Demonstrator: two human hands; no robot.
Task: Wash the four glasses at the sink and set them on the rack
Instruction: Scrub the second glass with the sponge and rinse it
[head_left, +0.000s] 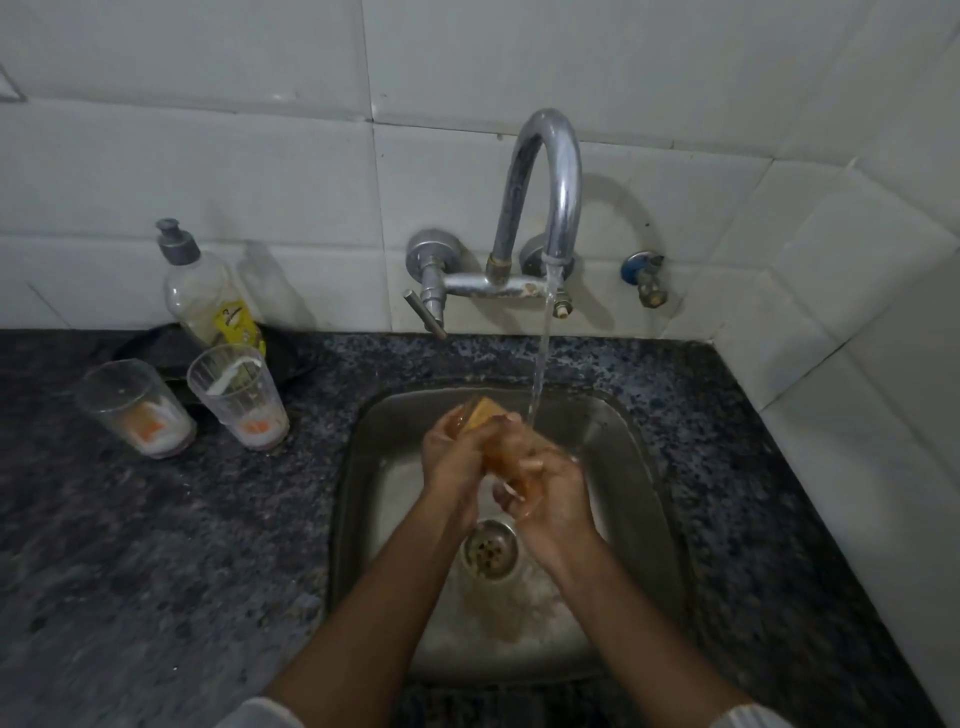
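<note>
Glasses (179, 405) on speckled counter (156, 545), tiled wall (208, 130).

Soap bottle (205, 291): yellow label, print too blurred to read. No other text.

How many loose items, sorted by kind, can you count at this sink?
Clear ribbed glasses: 3, two dirty ones on the counter, one held in both hands
Clear plastic soap bottle with grey cap: 1
Yellow sponge: 1
Total: 5
</note>
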